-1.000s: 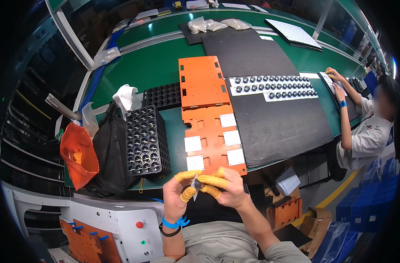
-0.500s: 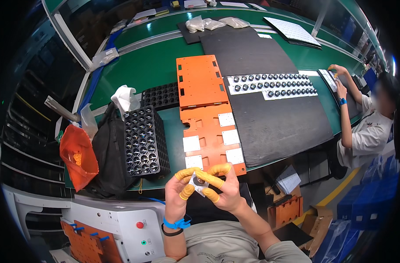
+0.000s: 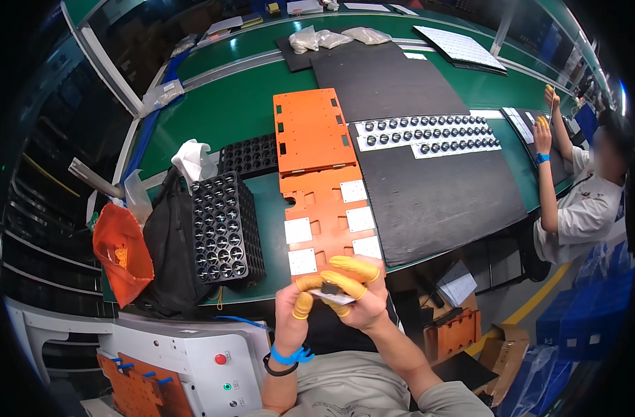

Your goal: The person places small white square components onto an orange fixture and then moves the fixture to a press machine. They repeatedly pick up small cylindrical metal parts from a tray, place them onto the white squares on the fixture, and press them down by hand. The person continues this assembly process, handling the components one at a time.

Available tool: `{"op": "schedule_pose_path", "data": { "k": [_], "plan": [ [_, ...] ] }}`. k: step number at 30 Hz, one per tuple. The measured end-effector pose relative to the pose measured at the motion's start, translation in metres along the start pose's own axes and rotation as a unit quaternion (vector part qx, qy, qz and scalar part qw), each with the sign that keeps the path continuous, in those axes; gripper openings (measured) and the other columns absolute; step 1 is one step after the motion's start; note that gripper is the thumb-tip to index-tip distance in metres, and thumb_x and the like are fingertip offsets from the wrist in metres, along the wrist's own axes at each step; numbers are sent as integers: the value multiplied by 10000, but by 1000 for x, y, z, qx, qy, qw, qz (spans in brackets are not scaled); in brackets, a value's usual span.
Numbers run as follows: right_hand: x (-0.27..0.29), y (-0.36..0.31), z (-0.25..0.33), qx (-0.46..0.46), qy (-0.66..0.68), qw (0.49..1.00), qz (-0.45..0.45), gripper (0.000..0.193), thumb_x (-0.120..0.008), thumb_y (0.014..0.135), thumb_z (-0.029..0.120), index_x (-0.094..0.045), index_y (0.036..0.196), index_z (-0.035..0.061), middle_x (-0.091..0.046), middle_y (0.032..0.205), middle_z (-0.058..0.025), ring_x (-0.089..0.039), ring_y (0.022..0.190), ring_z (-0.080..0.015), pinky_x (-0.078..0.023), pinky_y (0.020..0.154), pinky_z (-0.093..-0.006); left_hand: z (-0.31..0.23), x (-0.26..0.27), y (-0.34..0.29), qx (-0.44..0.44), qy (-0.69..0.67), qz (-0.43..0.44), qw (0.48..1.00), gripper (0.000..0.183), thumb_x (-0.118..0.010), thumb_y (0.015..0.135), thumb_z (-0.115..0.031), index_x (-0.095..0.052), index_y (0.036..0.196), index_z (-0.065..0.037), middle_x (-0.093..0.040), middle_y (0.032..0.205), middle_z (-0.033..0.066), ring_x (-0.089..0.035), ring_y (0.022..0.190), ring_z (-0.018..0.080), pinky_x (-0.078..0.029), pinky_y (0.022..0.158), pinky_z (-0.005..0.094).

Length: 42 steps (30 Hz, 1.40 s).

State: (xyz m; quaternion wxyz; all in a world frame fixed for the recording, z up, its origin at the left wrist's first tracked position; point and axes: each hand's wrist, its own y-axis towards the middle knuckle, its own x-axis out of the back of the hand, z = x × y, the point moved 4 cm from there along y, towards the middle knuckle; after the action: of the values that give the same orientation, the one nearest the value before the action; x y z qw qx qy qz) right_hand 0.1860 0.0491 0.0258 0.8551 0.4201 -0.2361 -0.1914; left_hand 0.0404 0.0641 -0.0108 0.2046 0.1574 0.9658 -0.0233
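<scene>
Above the table's near edge, both hands wear yellow finger cots and hold a small white plate with a black part (image 3: 329, 292). My right hand (image 3: 365, 299) grips it from the right, with its fingers over the black part. My left hand (image 3: 291, 311), with a blue band at its wrist, has thumb and forefinger at the plate's left end. Just beyond lies an orange fixture board (image 3: 316, 221) bearing several white square plates (image 3: 302, 261). Its orange upper panel (image 3: 310, 132) lies farther back.
Left stands a stack of black trays (image 3: 223, 229) filled with round parts, beside a black bag (image 3: 171, 243) and an orange bag (image 3: 119, 250). Black foam mats (image 3: 443, 201) at right carry rows of black knob-like parts (image 3: 429, 132). A co-worker (image 3: 582, 187) sits at the far right.
Both hands have shifted slightly right and down, and the plate has tilted from face-on to nearly edge-on. The co-worker's hands have moved apart, one of them raised.
</scene>
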Motion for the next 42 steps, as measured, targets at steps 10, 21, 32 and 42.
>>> {"op": "schedule_pose_path", "data": {
  "k": [10,21,32,42],
  "plan": [
    [3,-11,-20,-135,192,972,29,374,-743,905,198,-706,1216,-5,-597,1302,-191,-604,1115,-298,-511,888,-368,-11,-20,23,-92,111,14,989,385,-838,847,-204,-697,1103,46,-706,947,59,-685,876,141,-559,800,275],
    [-3,-16,-42,-190,125,973,46,430,-654,953,161,-607,1329,-43,-561,1346,-208,-571,1183,-371,-459,1023,-426,-29,-22,48,-140,350,-159,913,205,-801,867,-119,-717,988,24,-682,826,51,-581,697,106,-491,650,273],
    [-5,-21,-43,-204,63,973,82,653,-725,891,124,-441,1454,-48,-503,1375,-247,-482,1278,-441,-374,1115,-476,-40,-6,98,-82,534,-227,810,187,-654,956,-114,-641,1000,67,-652,920,174,-646,747,311,-508,670,407],
    [4,-20,-49,-252,161,950,84,637,-694,925,102,-410,1473,-53,-458,1455,-259,-421,1383,-424,-315,1174,-478,-23,15,131,-135,638,-251,716,159,-587,948,-73,-620,991,77,-621,1009,236,-561,997,404,-449,899,485]
  ]
}}
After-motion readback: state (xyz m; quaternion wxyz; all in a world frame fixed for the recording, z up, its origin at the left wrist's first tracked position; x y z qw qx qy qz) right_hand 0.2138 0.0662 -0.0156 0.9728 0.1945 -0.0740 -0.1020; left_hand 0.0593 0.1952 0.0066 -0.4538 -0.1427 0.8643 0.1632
